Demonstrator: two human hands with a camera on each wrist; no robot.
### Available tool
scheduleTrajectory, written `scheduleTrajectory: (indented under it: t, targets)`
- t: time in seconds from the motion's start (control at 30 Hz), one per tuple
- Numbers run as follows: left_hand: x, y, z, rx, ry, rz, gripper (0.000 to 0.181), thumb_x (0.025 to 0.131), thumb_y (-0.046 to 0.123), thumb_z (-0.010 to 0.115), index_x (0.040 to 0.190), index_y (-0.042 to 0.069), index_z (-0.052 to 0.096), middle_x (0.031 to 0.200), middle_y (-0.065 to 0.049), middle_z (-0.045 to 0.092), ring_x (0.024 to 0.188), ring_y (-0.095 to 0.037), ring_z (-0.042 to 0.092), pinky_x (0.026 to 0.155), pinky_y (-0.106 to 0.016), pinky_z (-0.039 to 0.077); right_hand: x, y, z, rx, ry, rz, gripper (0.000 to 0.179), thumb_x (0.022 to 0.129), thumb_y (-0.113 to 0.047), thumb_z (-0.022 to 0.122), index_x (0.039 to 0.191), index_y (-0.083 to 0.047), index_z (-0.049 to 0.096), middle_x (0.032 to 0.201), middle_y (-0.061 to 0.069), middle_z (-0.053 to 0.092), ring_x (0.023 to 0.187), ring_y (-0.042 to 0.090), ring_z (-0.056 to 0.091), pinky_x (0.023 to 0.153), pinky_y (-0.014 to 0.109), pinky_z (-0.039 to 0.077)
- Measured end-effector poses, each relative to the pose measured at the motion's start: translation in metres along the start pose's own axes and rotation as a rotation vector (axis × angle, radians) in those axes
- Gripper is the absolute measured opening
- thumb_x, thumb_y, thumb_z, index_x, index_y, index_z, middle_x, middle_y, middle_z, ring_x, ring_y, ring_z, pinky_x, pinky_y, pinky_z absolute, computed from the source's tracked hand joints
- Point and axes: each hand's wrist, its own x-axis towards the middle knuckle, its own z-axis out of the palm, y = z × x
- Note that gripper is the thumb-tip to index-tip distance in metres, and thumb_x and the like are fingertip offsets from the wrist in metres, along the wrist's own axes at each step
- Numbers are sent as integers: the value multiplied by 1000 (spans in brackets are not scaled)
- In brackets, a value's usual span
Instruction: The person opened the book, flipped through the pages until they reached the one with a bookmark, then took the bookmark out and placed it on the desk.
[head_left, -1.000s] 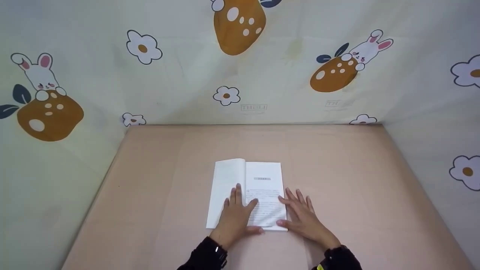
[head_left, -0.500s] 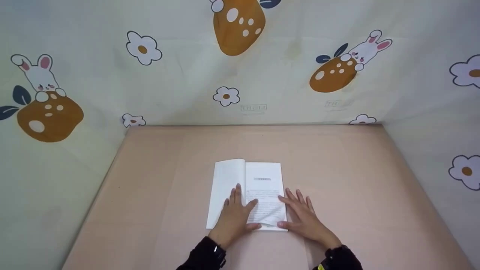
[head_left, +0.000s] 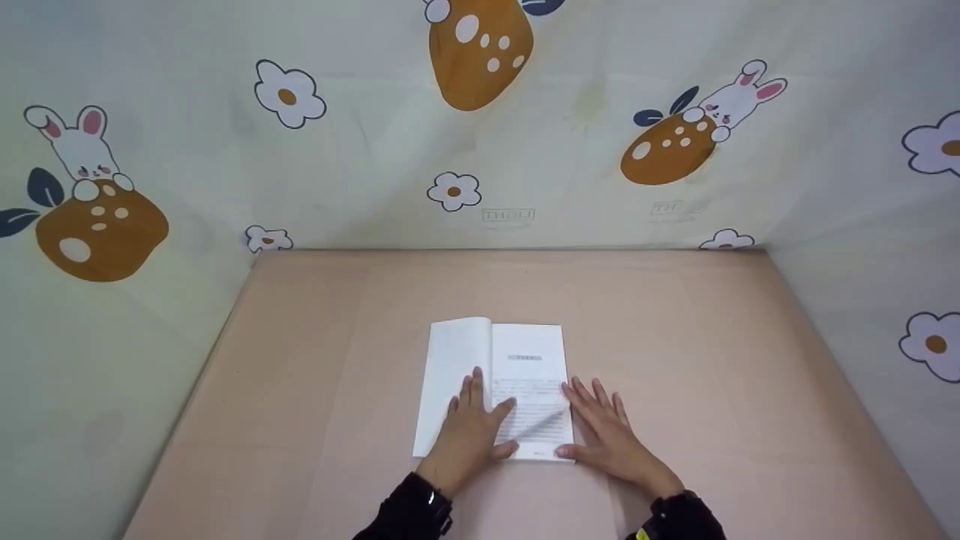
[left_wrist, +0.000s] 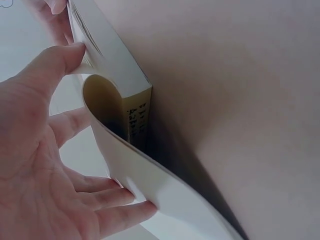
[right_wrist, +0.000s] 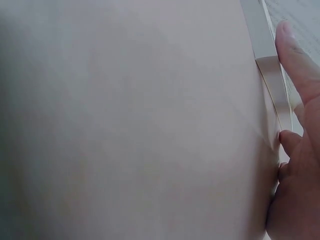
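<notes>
I see a book [head_left: 526, 369] on the table [head_left: 675, 337], lower centre of the frame; left hand [head_left: 466, 436] across it, right hand [head_left: 613, 444] by its right edge; cloth [head_left: 559, 161] behind.

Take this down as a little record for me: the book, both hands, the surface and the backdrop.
book: open paperback, left side curling up at the fold
spine: yellowish, dark lettering
left hand: fingers spread across the fold
right hand: thumb and forefinger at the right-hand edge
surface: plain pinkish-tan tabletop
backdrop: pale sheet printed with rabbits, brown fruit, flowers
</notes>
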Motion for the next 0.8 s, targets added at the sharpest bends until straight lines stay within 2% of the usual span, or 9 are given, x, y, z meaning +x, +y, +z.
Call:
scheduleTrajectory:
  t: [0.2, 0.4, 0.57, 0.8]
  targets:
    - [-1, 2, 2, -22, 31, -5, 57, 79, 44, 68, 127, 15, 58, 142, -38, 25, 131, -51, 30, 96, -60, 40, 1, 0, 1, 2, 31, 2, 94, 75, -44, 72, 147, -10, 23, 154, 13, 20, 141, 43, 3, 108, 62, -9]
    - [1, 6, 6, 26, 73, -8, 50, 82, 41, 65, 124, 14, 59, 140, -39, 29, 128, -52, 34, 93, -60, 43, 0, -1, 1, 12, 32, 16, 96, 74, -45, 72, 148, -9, 21, 154, 13, 19, 142, 43, 2, 109, 60, -10]
    - [2, 9, 8, 38, 69, -28, 48, 84, 40, 63, 123, 13, 57, 141, -38, 28, 129, -51, 33, 93, -60, 42, 1, -1, 2, -7, 12, 30, 92, 76, -45, 70, 147, -12, 24, 154, 13, 18, 141, 44, 3, 109, 61, -10]
    - [5, 8, 11, -7, 71, -70, 41, 87, 33, 62, 116, 6, 56, 142, -36, 27, 130, -50, 31, 95, -61, 40, 1, -1, 1, -7, 4, 32, 91, 75, -47, 71, 147, -13, 26, 154, 14, 17, 140, 46, 2, 108, 63, -10]
